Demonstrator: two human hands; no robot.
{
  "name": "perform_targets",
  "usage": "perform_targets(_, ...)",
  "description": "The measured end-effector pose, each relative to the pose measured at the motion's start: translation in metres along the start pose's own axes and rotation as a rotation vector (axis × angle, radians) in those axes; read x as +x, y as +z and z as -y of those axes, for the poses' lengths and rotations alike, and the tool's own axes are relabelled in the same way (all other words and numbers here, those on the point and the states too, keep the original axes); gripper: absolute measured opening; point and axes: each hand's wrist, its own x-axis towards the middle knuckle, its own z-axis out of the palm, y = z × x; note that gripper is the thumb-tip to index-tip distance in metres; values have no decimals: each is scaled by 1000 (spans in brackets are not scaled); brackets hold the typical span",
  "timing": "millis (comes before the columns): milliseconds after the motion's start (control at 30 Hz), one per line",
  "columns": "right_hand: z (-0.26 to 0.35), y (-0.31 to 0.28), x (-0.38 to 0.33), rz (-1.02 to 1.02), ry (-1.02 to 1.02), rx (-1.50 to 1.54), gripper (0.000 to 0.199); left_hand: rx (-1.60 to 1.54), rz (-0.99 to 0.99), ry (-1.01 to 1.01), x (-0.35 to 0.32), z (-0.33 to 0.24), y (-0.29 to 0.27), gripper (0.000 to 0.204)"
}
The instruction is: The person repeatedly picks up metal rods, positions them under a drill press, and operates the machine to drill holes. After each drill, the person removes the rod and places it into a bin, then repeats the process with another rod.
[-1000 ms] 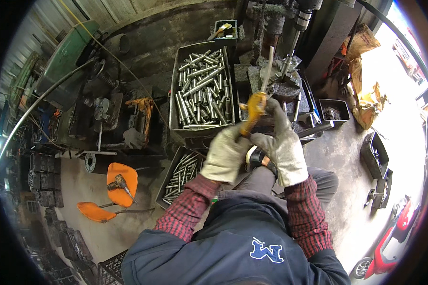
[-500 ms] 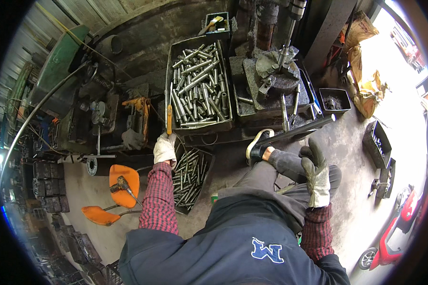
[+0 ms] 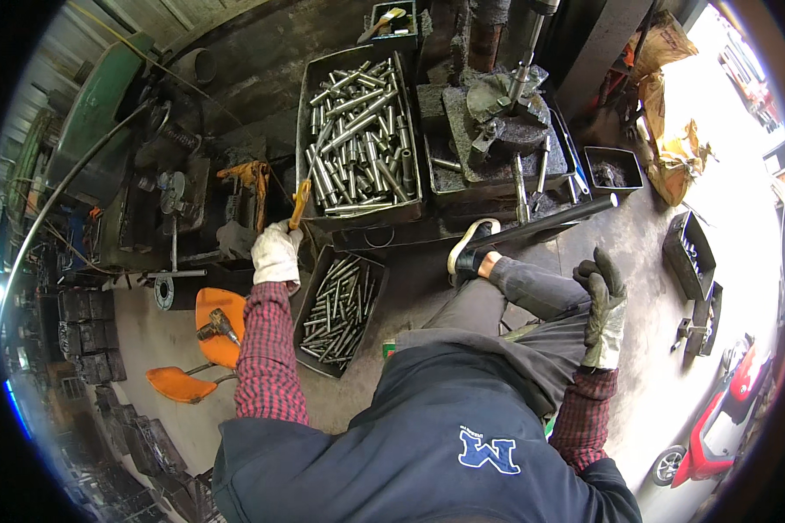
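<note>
My left hand [image 3: 276, 255] wears a pale work glove and is closed on an orange-handled tool [image 3: 300, 204], just outside the near left corner of a metal bin [image 3: 424, 196]. The tool's far end is too fine to make out, so its kind is unclear. Several shiny metal rods and tubes [image 3: 358, 148] lie heaped in that bin. Below my left hand, a lower bin [image 3: 382, 301] holds more thin rods [image 3: 338, 305]. My right hand [image 3: 604, 309], gloved in grey and white, is raised over my right leg with its fingers apart and nothing in it.
A drill press table with a round fixture [image 3: 501, 109] stands right of the bin. A dark bar [image 3: 549, 231] slants across near my foot. An orange seat [image 3: 218, 327] with a power tool on it stands at left. Small bins [image 3: 693, 261] and a red scooter [image 3: 715, 427] are at right.
My left hand has drawn left with the orange-handled tool, which now tilts more, uncovering more of the lower bin. My right hand has shifted slightly to the right.
</note>
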Motion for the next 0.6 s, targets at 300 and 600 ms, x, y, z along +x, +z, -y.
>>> perform_targets(300,-6,-5,-6,-61,-22,2,60,-600,-332,-229,28,8,-6,45)
perform_targets(600,-10,-10,-5,-67,-21,-5,61,-797,18,-396,-25,26,99,48)
